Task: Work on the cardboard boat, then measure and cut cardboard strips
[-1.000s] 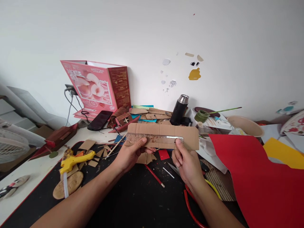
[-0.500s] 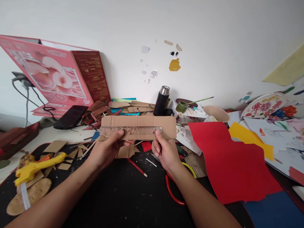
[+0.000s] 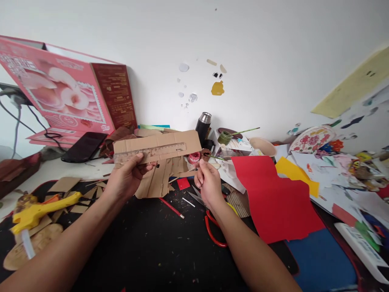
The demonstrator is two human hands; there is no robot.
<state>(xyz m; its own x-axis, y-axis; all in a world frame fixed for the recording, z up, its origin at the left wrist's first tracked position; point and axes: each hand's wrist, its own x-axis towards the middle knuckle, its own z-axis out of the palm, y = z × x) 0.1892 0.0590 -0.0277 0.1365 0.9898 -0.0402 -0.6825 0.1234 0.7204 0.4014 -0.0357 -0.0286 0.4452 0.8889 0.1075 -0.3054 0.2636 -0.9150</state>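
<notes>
A strip of brown cardboard (image 3: 170, 140) with a clear plastic ruler (image 3: 164, 150) lying along it is raised over the desk, tilted up to the right. My left hand (image 3: 129, 174) grips both at their left end, thumb on top of the ruler. My right hand (image 3: 209, 178) is closed in a pinch just below and right of the strip's right end, apart from it; whether anything is between its fingertips I cannot make out. Scissors with red and yellow handles (image 3: 209, 231) lie beneath my right hand, partly hidden by the wrist. A red pencil (image 3: 173, 209) rests on the black mat between my arms.
A yellow glue gun (image 3: 45, 211) and cardboard scraps (image 3: 65, 184) lie at left, near a phone (image 3: 83, 146) and a pink box (image 3: 73, 93). At the back stand a black flask (image 3: 203, 125) and a green paint jar (image 3: 225, 138). Red sheet material (image 3: 273, 198) spreads at right.
My right hand has let go of the cardboard and ruler. The strip, now in my left hand alone, has moved left and up and tilted. The camera view has turned slightly right.
</notes>
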